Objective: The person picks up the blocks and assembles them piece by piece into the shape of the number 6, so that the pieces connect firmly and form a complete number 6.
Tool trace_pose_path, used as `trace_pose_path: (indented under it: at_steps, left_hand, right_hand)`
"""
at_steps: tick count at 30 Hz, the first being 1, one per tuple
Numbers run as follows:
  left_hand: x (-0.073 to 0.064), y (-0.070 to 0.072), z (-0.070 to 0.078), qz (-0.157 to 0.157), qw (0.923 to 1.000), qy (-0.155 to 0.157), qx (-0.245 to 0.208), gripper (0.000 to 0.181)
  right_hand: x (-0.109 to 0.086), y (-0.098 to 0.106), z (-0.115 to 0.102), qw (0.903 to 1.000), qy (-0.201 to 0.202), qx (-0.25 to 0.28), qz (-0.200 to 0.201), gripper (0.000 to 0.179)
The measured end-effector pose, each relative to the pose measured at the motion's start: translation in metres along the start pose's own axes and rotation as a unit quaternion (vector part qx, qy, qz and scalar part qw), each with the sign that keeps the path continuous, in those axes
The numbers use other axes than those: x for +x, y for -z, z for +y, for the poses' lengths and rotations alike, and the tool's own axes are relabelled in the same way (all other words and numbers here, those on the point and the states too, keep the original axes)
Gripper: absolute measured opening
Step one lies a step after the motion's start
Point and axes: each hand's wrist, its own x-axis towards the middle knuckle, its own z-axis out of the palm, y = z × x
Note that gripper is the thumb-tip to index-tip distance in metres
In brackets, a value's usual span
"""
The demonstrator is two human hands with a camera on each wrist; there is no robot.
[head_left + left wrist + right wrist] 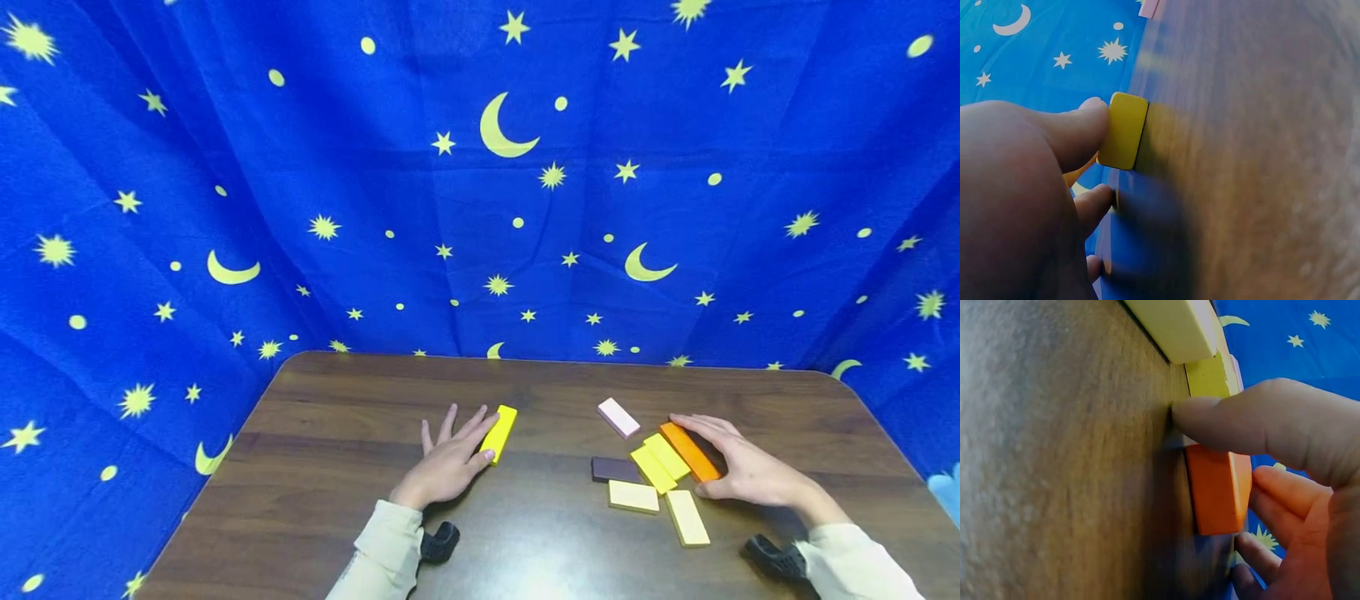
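A bright yellow block [501,435] lies flat on the wooden table, left of the other blocks. My left hand [444,468] rests on its left side with spread, fairly straight fingers. In the left wrist view, the thumb touches the yellow block [1124,131] along its upper edge. Over at the right, my right hand [757,471] arches around an orange block [690,452], thumb by the near end and fingers by the far end. The thumb's tip appears beside the orange block [1213,487] in the right wrist view, not clearly pressing it. Two yellow blocks [654,469] lie just left of it.
Around the yellow pair lie a dark block [617,470], a pink block [618,417] and two cream blocks [633,497]. A blue cloth [420,192] with moons and stars hangs behind the table [337,408]. Black wrist mounts [440,542] sit below both hands.
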Motion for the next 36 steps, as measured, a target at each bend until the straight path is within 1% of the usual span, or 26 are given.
trace_pose_path:
  at_steps: [7, 9, 13, 23, 31, 36]
  left_hand:
    - [0.001, 0.003, -0.001, 0.003, 0.9999, 0.013, 0.009, 0.054]
    - [0.001, 0.003, -0.001, 0.003, 0.9998, 0.016, 0.012, 0.054]
    - [0.001, 0.003, -0.002, 0.002, 0.9997, 0.020, 0.013, 0.054]
    - [0.000, 0.003, -0.002, -0.001, 0.9997, 0.021, 0.008, 0.055]
    - [0.003, 0.000, -0.001, -0.007, 0.9996, 0.024, 0.011, 0.056]
    - [0.002, -0.001, -0.002, -0.008, 0.9997, 0.022, 0.010, 0.056]
  right_hand:
    - [0.003, 0.003, 0.001, 0.9996, 0.016, -0.007, -0.020, 0.098]
    - [0.005, 0.005, 0.002, 0.9996, 0.020, -0.007, -0.019, 0.097]
    - [0.006, 0.005, 0.003, 0.9996, 0.023, -0.008, -0.013, 0.095]
    - [0.007, 0.005, 0.003, 0.9999, 0.001, -0.011, -0.007, 0.092]
    - [0.003, 0.012, 0.002, 0.9994, -0.020, 0.020, 0.018, 0.091]
    - [0.006, 0.015, -0.005, 0.9988, -0.011, 0.037, 0.030, 0.090]
